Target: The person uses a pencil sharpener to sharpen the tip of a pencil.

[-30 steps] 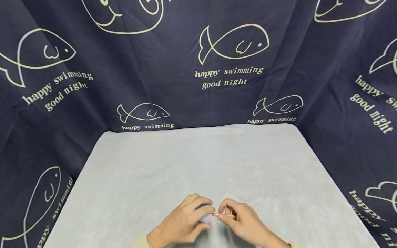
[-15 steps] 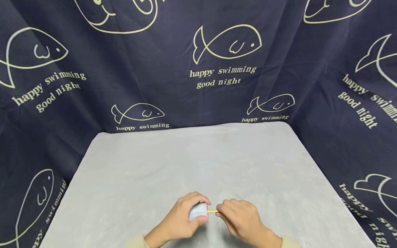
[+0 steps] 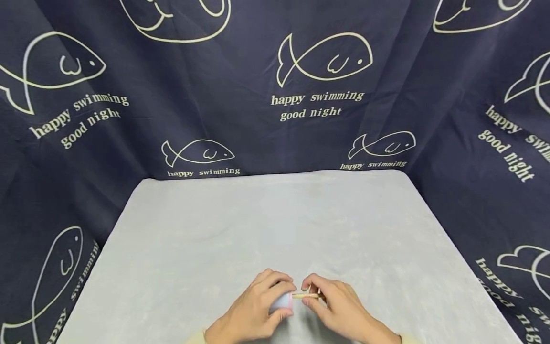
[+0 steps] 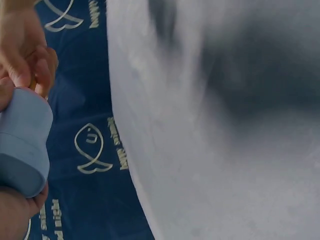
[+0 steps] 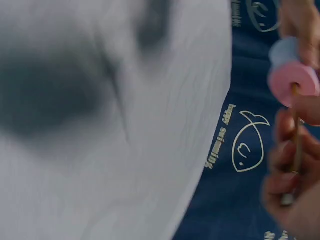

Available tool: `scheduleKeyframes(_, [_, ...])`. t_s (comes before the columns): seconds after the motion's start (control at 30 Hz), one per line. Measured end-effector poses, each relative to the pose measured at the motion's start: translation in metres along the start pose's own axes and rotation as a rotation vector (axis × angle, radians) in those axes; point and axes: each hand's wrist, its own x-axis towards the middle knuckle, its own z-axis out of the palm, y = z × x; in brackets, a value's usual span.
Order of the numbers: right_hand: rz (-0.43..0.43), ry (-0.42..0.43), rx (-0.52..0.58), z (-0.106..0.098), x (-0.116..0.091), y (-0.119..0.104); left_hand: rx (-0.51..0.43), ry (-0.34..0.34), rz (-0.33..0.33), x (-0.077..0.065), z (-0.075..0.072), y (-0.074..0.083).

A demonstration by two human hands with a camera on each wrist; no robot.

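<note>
My left hand [image 3: 253, 308] grips a light blue pencil sharpener [image 3: 281, 304], its rounded body lying on its side between fingers and thumb. The sharpener's pink end [image 5: 286, 82] faces right and has a round hole. A yellowish pencil [image 3: 306, 295] is in that hole, its tip hidden inside. My right hand [image 3: 343, 308] holds the pencil between thumb and fingers, close to the sharpener. In the right wrist view, the pencil's pale rear end shows beneath the curled fingers. In the left wrist view, the sharpener's blue body [image 4: 25, 120] shows from its other end.
A table with a pale grey cloth [image 3: 275, 224] lies beneath and beyond both hands. Dark blue curtains [image 3: 258, 119] with fish drawings and lettering enclose its back and sides.
My right hand rolled over, knuckles up, half a second ago and has now turned back with fingers spread along the pencil. The left hand keeps its grip on the sharpener; the head view shifted slightly.
</note>
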Motion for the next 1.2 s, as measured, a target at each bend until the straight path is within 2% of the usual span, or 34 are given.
scheduleKeyframes(0.1, [-0.289,0.219,-0.352,0.004,0.003,0.005,-0.152,-0.013,-0.150,0.005,-0.006,-0.001])
scheduleKeyframes(0.2, [-0.493,0.385,-0.565,0.004,0.008,0.009,-0.363,-0.051,-0.307,0.009,-0.013,-0.003])
scheduleKeyframes(0.27, [-0.571,0.455,-0.609,0.003,0.012,0.009,-0.477,-0.087,-0.383,0.011,-0.016,-0.004])
scheduleKeyframes(0.37, [-0.651,0.542,-0.617,0.000,0.019,0.006,-0.590,-0.137,-0.439,0.014,-0.019,-0.005])
scheduleKeyframes(0.43, [-0.679,0.591,-0.583,0.000,0.023,0.003,-0.630,-0.150,-0.441,0.016,-0.020,-0.005])
scheduleKeyframes(0.5, [-0.689,0.635,-0.541,0.001,0.027,0.002,-0.621,-0.136,-0.394,0.017,-0.019,-0.005])
scheduleKeyframes(0.6, [-0.638,0.650,-0.448,0.005,0.028,0.004,-0.506,-0.068,-0.268,0.016,-0.013,-0.006])
scheduleKeyframes(0.67, [-0.544,0.601,-0.384,0.007,0.024,0.005,-0.384,-0.001,-0.163,0.014,-0.008,-0.006])
scheduleKeyframes(0.7, [-0.469,0.554,-0.328,0.008,0.022,0.006,-0.316,0.028,-0.115,0.014,-0.005,-0.006])
scheduleKeyframes(0.77, [-0.255,0.380,-0.132,0.009,0.018,0.007,-0.179,0.074,-0.023,0.012,-0.001,-0.006])
scheduleKeyframes(0.83, [0.001,0.165,0.169,0.006,0.017,0.008,-0.031,0.093,0.066,0.013,0.000,-0.007])
scheduleKeyframes(0.9, [0.235,-0.004,0.461,0.001,0.020,0.011,0.092,0.080,0.139,0.016,-0.002,-0.009])
scheduleKeyframes(0.93, [0.328,-0.074,0.572,-0.001,0.021,0.013,0.140,0.064,0.171,0.018,-0.003,-0.010])
scheduleKeyframes(0.97, [0.387,-0.132,0.656,-0.003,0.023,0.015,0.179,0.043,0.203,0.020,-0.005,-0.012])
scheduleKeyframes(1.0, [0.415,-0.171,0.709,-0.004,0.024,0.017,0.205,0.020,0.221,0.021,-0.006,-0.013])
scheduleKeyframes(1.03, [0.406,-0.188,0.710,-0.004,0.025,0.019,0.223,0.005,0.235,0.022,-0.007,-0.015])
scheduleKeyframes(1.07, [0.387,-0.187,0.662,-0.004,0.025,0.020,0.227,-0.006,0.240,0.022,-0.007,-0.017])
scheduleKeyframes(1.13, [0.262,-0.121,0.490,-0.002,0.024,0.020,0.208,-0.016,0.210,0.021,-0.008,-0.022])
scheduleKeyframes(1.2, [0.063,0.014,0.232,0.003,0.024,0.023,0.125,-0.016,0.111,0.019,-0.008,-0.026])
